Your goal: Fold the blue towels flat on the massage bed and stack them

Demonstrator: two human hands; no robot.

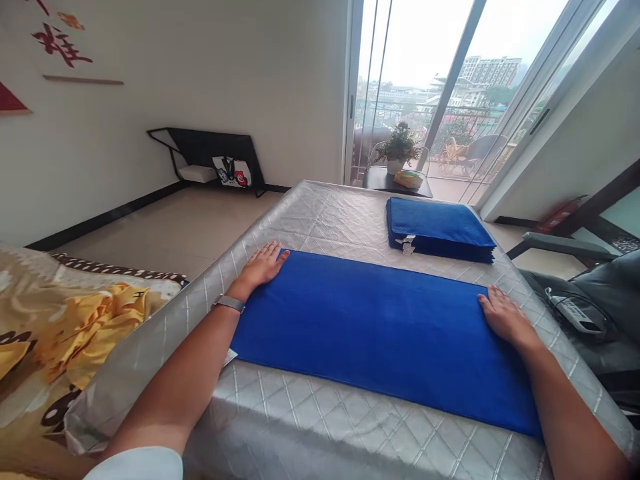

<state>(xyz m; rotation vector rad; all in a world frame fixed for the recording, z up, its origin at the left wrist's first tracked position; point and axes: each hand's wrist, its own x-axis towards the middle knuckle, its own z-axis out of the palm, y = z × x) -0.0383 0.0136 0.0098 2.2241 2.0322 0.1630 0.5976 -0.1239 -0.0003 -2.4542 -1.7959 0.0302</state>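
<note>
A rectangular blue cloth (380, 327) lies spread flat and smooth across a quilted silver-grey cover (320, 413). My left hand (262, 264) rests open at its far left corner, the thumb on the cloth and the fingers stretched out over the edge. At the far right corner my right hand (504, 312) lies palm down, fingers extended, touching the cloth's edge. A white tag (230, 358) sticks out at the near left corner, partly behind my left forearm. Beyond the cloth sits a neat stack of folded blue cloths (437, 223) with white tags hanging from its front.
A dark armchair (590, 293) holding a white power strip (575, 313) stands on the right. Patterned bedding with yellow fabric (107, 327) lies at the left. Behind the covered surface are a small table (375, 180) with a potted plant (400, 147) and sliding glass doors.
</note>
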